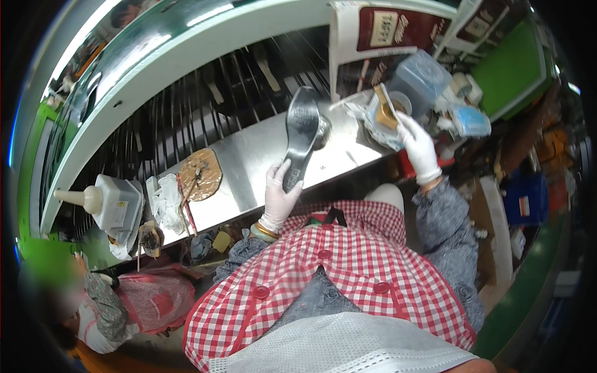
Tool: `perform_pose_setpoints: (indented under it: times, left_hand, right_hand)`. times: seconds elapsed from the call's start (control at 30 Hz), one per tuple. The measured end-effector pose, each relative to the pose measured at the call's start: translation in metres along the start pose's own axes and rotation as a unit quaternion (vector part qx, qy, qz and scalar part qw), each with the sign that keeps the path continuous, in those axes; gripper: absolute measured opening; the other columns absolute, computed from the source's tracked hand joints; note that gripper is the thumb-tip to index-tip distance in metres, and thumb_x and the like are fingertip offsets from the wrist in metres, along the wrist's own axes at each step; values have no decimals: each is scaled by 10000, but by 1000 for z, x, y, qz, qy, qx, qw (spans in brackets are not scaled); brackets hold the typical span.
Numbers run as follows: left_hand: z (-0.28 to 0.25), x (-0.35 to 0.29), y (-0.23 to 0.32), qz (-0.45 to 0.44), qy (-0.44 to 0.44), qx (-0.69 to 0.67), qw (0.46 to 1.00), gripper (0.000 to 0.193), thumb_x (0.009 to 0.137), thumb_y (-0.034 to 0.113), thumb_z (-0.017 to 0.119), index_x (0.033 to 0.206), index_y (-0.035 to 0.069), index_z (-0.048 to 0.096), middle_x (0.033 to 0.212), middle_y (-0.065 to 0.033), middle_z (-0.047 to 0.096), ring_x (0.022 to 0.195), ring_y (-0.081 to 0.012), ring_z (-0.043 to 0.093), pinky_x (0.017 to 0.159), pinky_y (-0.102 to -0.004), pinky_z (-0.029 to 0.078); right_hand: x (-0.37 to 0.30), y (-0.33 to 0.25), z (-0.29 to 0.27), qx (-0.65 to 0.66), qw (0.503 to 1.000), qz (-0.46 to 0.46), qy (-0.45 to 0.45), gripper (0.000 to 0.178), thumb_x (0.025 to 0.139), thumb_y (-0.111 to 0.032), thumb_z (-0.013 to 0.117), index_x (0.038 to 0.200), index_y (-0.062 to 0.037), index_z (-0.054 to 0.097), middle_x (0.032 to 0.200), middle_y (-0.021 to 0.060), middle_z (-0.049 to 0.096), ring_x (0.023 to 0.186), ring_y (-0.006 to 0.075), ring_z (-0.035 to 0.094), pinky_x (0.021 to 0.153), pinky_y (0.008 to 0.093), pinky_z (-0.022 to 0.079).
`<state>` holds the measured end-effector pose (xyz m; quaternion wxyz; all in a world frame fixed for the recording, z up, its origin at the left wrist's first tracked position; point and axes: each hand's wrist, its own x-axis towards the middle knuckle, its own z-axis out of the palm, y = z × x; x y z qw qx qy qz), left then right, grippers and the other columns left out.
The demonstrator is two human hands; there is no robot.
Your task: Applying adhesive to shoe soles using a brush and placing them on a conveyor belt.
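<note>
My left hand (278,193), in a white glove, grips the heel end of a dark grey shoe sole (301,133) and holds it upright over the steel bench (249,168). My right hand (418,146), also gloved, reaches right and holds a brush handle (385,107) that sticks out of a small tub wrapped in crumpled plastic (373,121). A dark round object (323,132) lies on the bench just behind the sole.
A brown glue-stained pad (202,174) with sticks, crumpled white cloth (163,200) and a grey glue jug with a spout (112,200) sit at the bench's left. A translucent blue container (420,78) stands right. A conveyor rack (205,105) runs behind. Another person (118,304) sits lower left.
</note>
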<state>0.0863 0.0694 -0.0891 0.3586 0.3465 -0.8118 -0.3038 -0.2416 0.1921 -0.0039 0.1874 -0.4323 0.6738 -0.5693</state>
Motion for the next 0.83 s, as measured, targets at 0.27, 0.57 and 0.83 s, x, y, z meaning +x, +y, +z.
perform_pose_setpoints:
  times: [0.27,0.57,0.83]
  left_hand:
    - [-13,-5,0,-330,-67,-628,702,652,844,-60,574,1445,3,330,1262,-139,548,1118,-236,577,952,-364,508]
    - [-6,-16,13,-345,-112,-784,503,506,1008,223,443,1473,111,276,1400,-196,439,1293,-436,438,859,-501,560]
    - [-1,-23,14,-367,-102,-792,476,442,1058,325,290,1464,154,327,1399,-179,465,1311,-435,420,788,-480,568]
  right_hand:
    - [28,-3,-50,-415,904,96,-37,335,898,-241,465,1174,-199,650,1121,115,664,1024,323,620,877,406,492]
    - [45,9,-49,-468,868,155,-65,357,864,-212,513,1186,-184,665,1050,118,692,966,296,654,876,364,498]
    - [47,6,-51,-485,855,160,-91,354,886,-230,513,1208,-224,660,1063,109,694,990,278,656,908,347,490]
